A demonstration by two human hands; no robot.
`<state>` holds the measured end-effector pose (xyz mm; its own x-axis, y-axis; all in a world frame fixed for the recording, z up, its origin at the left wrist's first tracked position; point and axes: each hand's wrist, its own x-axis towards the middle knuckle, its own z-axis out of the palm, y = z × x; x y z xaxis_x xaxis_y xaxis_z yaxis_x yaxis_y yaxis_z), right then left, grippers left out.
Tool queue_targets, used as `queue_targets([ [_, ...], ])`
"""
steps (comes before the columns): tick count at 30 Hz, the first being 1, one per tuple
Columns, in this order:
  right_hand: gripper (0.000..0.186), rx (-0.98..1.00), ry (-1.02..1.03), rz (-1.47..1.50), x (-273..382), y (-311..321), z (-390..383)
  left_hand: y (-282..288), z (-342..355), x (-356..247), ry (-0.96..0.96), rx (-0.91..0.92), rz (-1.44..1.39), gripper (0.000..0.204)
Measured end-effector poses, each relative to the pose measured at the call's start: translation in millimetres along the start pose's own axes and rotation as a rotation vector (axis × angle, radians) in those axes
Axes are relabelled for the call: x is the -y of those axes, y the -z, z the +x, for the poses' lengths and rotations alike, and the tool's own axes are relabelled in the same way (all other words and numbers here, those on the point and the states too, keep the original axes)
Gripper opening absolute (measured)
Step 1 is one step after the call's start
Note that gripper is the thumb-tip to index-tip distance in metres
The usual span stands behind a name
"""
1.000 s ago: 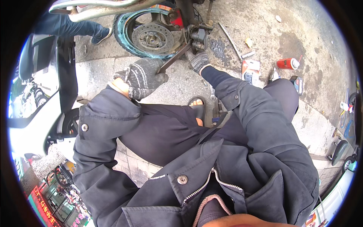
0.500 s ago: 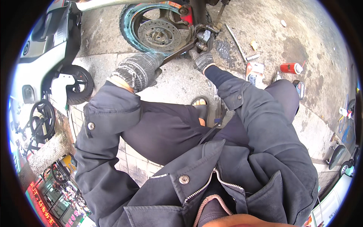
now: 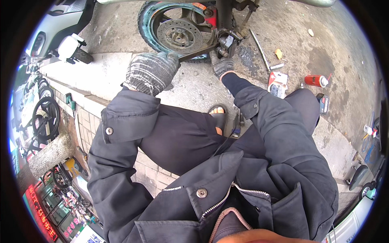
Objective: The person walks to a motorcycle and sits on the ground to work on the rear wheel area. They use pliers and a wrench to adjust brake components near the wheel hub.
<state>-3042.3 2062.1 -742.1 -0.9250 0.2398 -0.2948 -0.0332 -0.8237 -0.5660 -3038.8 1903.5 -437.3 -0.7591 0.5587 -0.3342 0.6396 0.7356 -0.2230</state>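
Observation:
My left hand (image 3: pixel 150 72), in a grey striped knit glove, is closed around the near end of a long flat dark metal bar (image 3: pixel 197 53). The bar slants up to a brake caliper (image 3: pixel 225 42) beside the wheel. My right hand (image 3: pixel 222 65), in a matching glove, is at the caliper's underside with its fingers curled; the caliper and bar partly hide them. Behind the bar is a motorcycle wheel (image 3: pixel 148 34) with a blue-tinged rim and a drilled brake disc (image 3: pixel 170 36). A red bracket (image 3: pixel 210 17) sits above the caliper.
On the ground to the right lie a long-handled wrench (image 3: pixel 259 49), an opened blister pack (image 3: pixel 278 84), a red spray can (image 3: pixel 315 80) and a battery pack (image 3: pixel 323 103). Metal tools (image 3: pixel 237 123) lie by my sandalled foot (image 3: pixel 219 117). A white scooter (image 3: pixel 56 28) is at upper left.
The white scooter at the left has shifted up and away, uncovering pavement and a green-handled tool. The whole view has shifted slightly. Both hands keep their places at the bar and caliper.

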Motion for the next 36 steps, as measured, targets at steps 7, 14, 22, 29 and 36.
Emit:
queue_targets([
  [7,0.032,-0.035,0.107,-0.733,-18.6,22.3,10.3,-5.9,4.8,2.0,0.002,0.002,0.007,0.027],
  [14,0.030,-0.010,-0.004,-0.055,-57.1,49.3,34.2,-1.9,0.6,-0.6,0.013,0.001,0.011,0.029],
  [22,0.036,0.016,0.200,-0.720,-24.2,24.9,7.3,3.2,-1.0,2.4,0.004,-0.011,0.010,0.028],
  [29,0.034,0.030,0.228,-1.165,67.5,-18.5,-46.3,16.0,8.0,-10.9,0.030,0.019,-0.124,0.028],
  [36,0.033,0.033,0.230,-1.197,76.2,3.5,-57.0,24.8,4.9,-21.6,0.056,0.157,-0.244,0.027],
])
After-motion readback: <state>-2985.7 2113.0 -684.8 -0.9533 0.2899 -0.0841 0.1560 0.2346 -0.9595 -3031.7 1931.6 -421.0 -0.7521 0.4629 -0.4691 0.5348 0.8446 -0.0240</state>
